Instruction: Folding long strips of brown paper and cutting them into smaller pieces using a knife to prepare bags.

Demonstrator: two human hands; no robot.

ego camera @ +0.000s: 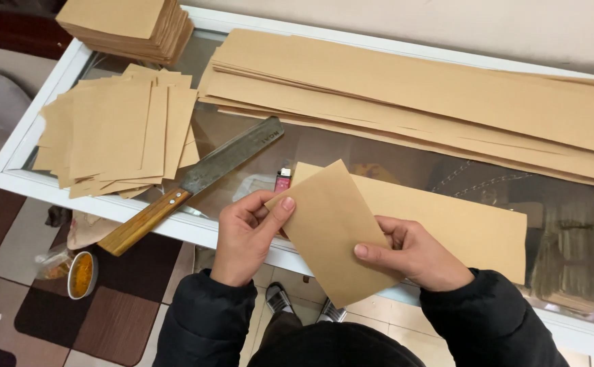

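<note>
Both hands hold one folded brown paper piece (pixel 327 228) above the near edge of a glass-topped table (pixel 195 228). My left hand (pixel 246 234) pinches its upper left edge with the thumb on top. My right hand (pixel 416 255) grips its lower right edge, thumb pressed on the paper. Under the piece lies a wider brown paper sheet (pixel 460 224). Black sleeves cover both arms.
A long knife (pixel 202 177) with a wooden handle lies diagonally on the glass. Cut brown pieces (pixel 117 129) are spread at the left, a neat stack (pixel 130 27) behind them, and long brown strips (pixel 412 95) across the back. A small bowl (pixel 81 275) sits on the floor.
</note>
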